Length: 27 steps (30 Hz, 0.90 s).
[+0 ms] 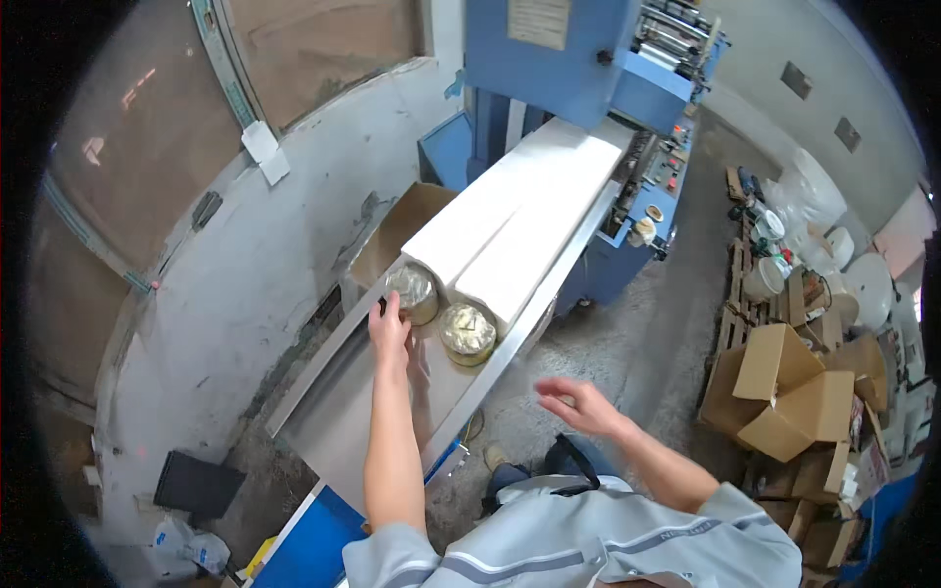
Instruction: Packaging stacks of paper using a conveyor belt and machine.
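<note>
My left hand [390, 333] is on the near left side of a round, foil-topped cylinder [416, 291], its fingers curled against the wall. A second such cylinder [468, 335], with a crumpled silvery-gold top, stands to the right of it. Both rest on a metal chute [392, 407], right at the near ends of two long white stacks [469, 235] [539, 230] of flat sheets. My right hand [580, 404] hovers off the chute's right edge, fingers loosely stretched and slightly blurred, with nothing in it.
The stacks run back into a blue machine [534, 59] with a control panel [676, 162] on its right. An open carton [400, 230] stands left of the chute. On the right, cardboard boxes [784, 392] and tubs [765, 279] crowd the wall. A black panel [199, 484] leans lower left.
</note>
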Motion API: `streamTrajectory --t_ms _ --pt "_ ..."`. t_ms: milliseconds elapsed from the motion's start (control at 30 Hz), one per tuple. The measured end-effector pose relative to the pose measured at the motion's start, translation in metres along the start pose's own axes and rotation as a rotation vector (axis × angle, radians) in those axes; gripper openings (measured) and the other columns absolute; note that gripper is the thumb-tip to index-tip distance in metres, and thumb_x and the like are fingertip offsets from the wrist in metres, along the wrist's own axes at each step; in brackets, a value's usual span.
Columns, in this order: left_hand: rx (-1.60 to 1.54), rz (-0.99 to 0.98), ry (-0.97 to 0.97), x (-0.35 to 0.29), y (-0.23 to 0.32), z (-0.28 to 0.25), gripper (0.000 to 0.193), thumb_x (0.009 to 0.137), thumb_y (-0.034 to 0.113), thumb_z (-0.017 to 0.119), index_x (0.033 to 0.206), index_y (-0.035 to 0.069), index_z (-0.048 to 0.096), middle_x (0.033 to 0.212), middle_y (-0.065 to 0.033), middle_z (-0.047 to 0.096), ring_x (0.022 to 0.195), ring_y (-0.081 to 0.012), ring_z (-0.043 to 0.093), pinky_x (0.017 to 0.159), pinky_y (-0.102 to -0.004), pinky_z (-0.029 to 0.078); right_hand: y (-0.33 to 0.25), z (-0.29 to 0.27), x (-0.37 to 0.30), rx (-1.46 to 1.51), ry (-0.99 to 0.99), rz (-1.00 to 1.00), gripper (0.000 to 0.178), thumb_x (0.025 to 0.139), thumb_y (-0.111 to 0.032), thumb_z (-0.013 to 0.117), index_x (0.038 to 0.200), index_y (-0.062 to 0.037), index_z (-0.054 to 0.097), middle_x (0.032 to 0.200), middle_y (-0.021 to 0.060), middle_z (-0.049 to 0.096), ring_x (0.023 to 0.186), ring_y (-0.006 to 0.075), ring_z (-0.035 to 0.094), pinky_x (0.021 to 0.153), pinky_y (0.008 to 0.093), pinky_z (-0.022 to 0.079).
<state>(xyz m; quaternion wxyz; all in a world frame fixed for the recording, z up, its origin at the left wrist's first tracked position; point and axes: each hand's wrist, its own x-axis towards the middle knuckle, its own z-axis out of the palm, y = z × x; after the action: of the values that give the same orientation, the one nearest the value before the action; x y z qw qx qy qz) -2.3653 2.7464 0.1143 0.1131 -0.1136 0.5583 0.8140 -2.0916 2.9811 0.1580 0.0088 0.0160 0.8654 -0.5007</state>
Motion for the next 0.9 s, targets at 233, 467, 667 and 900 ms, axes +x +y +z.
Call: streamTrajectory --t_ms 233,467,667,900 --pt "0.099 0.025 0.151 -0.053 -0.008 -0.004 0.07 0.095 0.037 0.059 0.146 0.001 0.026 0.135 -0.0234 0.048 0.119 -0.031 0.054 0.096 -0.0382 0.048 -0.047 0.005 0.198 -0.779 -0.394 -0.711 0.082 0.066 -0.028 0.08 0.137 -0.0088 0.044 0.131 0.0213 0.045 0.124 0.0407 0.043 0.105 0.0476 0.036" --pt "-0.074 0.057 0.503 -0.115 -0.039 -0.011 0.062 0.096 0.042 0.054 0.137 -0.001 0.039 0.133 -0.0222 0.051 0.117 -0.0312 0.056 0.097 -0.0395 0.047 -0.038 -0.01 0.236 -0.787 -0.7 -0.814 0.086 0.064 -0.03 0.081 0.137 -0.0101 0.042 0.118 0.0221 0.049 0.105 0.0385 0.054 0.093 0.0455 0.044" --pt "0.402 0.164 0.547 -0.114 -0.075 0.067 0.05 0.099 0.042 0.048 0.12 -0.003 0.054 0.117 -0.0183 0.061 0.107 -0.0248 0.061 0.087 -0.0346 0.05 -0.047 -0.114 0.242 0.012 -0.487 -0.876 0.086 0.066 -0.028 0.083 0.137 -0.0066 0.04 0.123 0.0206 0.049 0.112 0.036 0.052 0.091 0.0412 0.047" --pt "0.976 0.008 0.487 -0.075 -0.037 0.232 0.072 0.092 0.039 0.057 0.139 -0.008 0.029 0.114 -0.0335 0.059 0.108 -0.0473 0.058 0.093 -0.0477 0.044 0.065 -0.231 0.245 1.172 -0.535 0.147 0.088 0.077 -0.048 0.065 0.142 0.002 0.033 0.124 0.0167 0.051 0.114 0.0261 0.054 0.099 0.0353 0.044"
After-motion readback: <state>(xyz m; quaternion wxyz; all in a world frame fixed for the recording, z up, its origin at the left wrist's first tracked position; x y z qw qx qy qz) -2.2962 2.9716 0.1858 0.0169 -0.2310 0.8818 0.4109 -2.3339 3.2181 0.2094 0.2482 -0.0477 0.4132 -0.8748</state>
